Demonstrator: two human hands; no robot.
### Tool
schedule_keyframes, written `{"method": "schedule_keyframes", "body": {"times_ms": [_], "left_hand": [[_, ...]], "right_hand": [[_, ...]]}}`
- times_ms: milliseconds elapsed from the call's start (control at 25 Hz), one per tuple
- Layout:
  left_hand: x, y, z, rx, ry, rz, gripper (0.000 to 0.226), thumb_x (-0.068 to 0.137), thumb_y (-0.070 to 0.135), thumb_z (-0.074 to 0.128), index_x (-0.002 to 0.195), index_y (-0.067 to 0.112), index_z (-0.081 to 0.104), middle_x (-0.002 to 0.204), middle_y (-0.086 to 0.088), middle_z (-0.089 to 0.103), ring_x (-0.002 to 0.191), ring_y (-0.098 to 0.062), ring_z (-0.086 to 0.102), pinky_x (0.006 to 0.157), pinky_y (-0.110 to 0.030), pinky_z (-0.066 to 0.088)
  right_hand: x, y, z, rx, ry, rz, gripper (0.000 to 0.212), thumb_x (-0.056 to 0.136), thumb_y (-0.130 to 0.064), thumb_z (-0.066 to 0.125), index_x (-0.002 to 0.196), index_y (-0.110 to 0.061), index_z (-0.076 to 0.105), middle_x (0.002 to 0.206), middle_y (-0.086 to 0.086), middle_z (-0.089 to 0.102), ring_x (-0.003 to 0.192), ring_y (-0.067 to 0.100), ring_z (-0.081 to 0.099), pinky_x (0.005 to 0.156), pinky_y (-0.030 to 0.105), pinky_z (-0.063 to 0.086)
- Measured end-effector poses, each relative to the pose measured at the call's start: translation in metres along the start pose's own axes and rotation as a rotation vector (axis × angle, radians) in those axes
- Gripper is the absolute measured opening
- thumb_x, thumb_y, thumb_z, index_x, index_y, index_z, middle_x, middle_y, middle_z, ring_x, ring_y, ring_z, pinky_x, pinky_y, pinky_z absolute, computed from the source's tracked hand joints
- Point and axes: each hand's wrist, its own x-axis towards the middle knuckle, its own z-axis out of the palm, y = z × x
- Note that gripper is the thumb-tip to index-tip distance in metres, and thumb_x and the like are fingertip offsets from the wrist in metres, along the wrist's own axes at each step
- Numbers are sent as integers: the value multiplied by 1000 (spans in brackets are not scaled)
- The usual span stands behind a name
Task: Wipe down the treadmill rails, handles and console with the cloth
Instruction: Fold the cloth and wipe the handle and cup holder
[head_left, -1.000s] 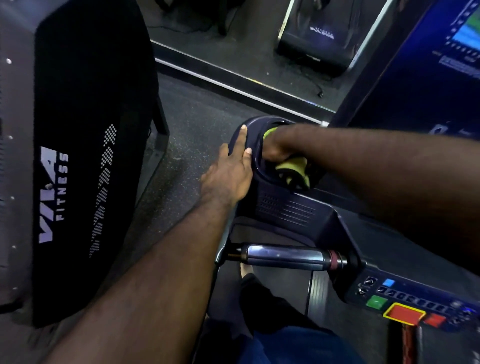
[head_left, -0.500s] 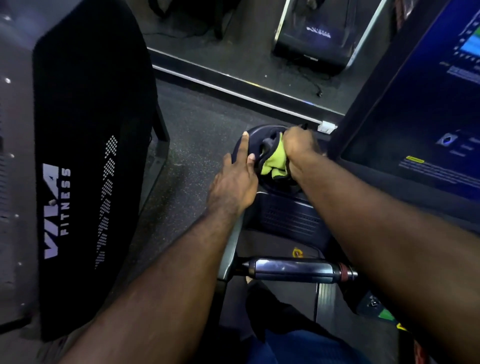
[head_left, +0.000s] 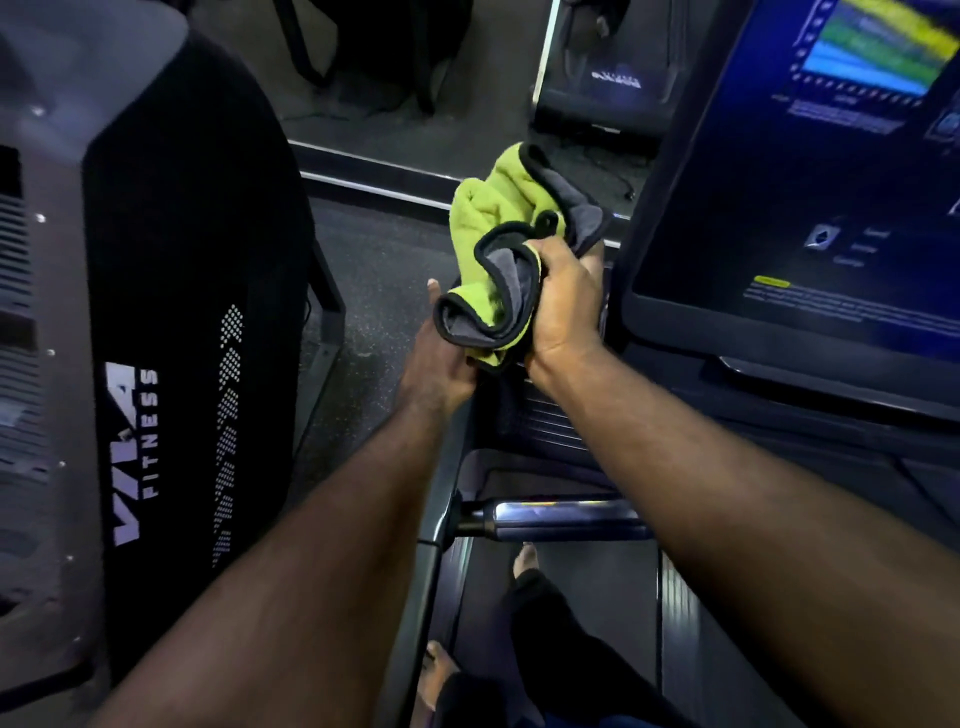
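A green and grey cloth with black edging is bunched up in the air above the treadmill's left console corner. My right hand grips it from the right. My left hand is under the cloth's lower folds, its fingers mostly hidden, and seems to hold the hanging end. The console screen glows to the right. A chrome handle bar runs across below my forearms. The left side rail drops toward the bottom edge.
A tall black machine housing marked VIVA FITNESS stands close on the left. Dark speckled floor lies between it and the treadmill. Another treadmill stands beyond a floor strip. My bare feet are on the belt.
My right hand lifted the cloth out of the cup holder and up into the air. My left hand left the holder's rim and moved under the cloth.
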Motion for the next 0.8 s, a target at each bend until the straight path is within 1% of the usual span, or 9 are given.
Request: {"method": "schedule_keyframes", "body": {"times_ms": [80, 120, 200, 280, 360, 440, 560, 720, 800], "left_hand": [[2, 0, 0, -155, 101, -66, 85, 101, 43, 56, 167, 9, 15, 156, -20, 49, 143, -37, 48, 99, -24, 46], [2, 1, 1, -65, 129, -98, 80, 106, 44, 51, 168, 15, 10, 152, -22, 51, 141, -41, 48, 102, -36, 45], [4, -2, 4, 58, 161, -155, 63, 113, 48, 29, 168, 25, 9, 154, -26, 47, 141, -44, 46, 108, -47, 40], [4, 0, 6, 51, 167, -140, 60, 113, 49, 21, 168, 28, 11, 158, -24, 44, 142, -42, 44, 110, -50, 38], [8, -3, 8, 71, 164, -119, 60, 113, 50, 19, 168, 27, 13, 160, -21, 42, 147, -39, 39, 113, -49, 35], [13, -8, 9, 74, 165, -127, 59, 113, 51, 19, 167, 28, 17, 161, -20, 42, 147, -38, 39, 112, -48, 35], [14, -8, 10, 104, 185, -131, 57, 113, 50, 20, 165, 28, 25, 159, -19, 44, 144, -38, 43, 113, -45, 35], [16, -8, 11, 117, 197, -126, 55, 112, 49, 21, 161, 28, 33, 157, -16, 47, 142, -37, 44, 113, -45, 35], [17, -7, 10, 131, 200, -136, 53, 112, 50, 20, 156, 28, 40, 150, -17, 53, 135, -38, 50, 104, -44, 39]], "right_hand": [[-5, -6, -12, -516, -13, -132, 62, 90, -13, 65, 148, -15, 43, 134, 11, 65, 120, 32, 64, 98, 34, 47], [-6, -5, -18, -824, -65, -147, 78, 95, -10, 64, 162, -12, 24, 156, 18, 47, 136, 36, 53, 109, 32, 39], [-12, -1, -29, -1198, -207, -49, 102, 98, -6, 61, 166, -11, -14, 174, 25, -4, 153, 47, 27, 123, 45, 28], [-23, 5, -38, -1391, -269, -263, 101, 96, 1, 59, 167, -9, -13, 170, 28, -21, 159, 51, 8, 128, 53, 22], [-28, 1, -43, -1511, -270, -659, 80, 93, -2, 55, 165, -8, 21, 173, 27, -3, 161, 45, 4, 129, 55, 22], [-20, -6, -41, -1617, -324, -753, 54, 98, -27, 54, 149, -10, 50, 166, 23, 32, 156, 40, 27, 127, 51, 28], [12, 3, -30, -1847, -467, -259, 81, 99, -61, 44, 157, -4, 36, 157, 31, 39, 149, 46, 33, 124, 53, 29], [44, 14, -23, -1840, -562, -16, 84, 89, -58, 44, 154, -5, 40, 152, 25, 49, 140, 41, 47, 113, 46, 42], [49, 5, -8, -1887, -648, 162, 69, 90, -41, 52, 146, -1, 48, 145, 22, 54, 127, 37, 57, 98, 38, 49]]}}
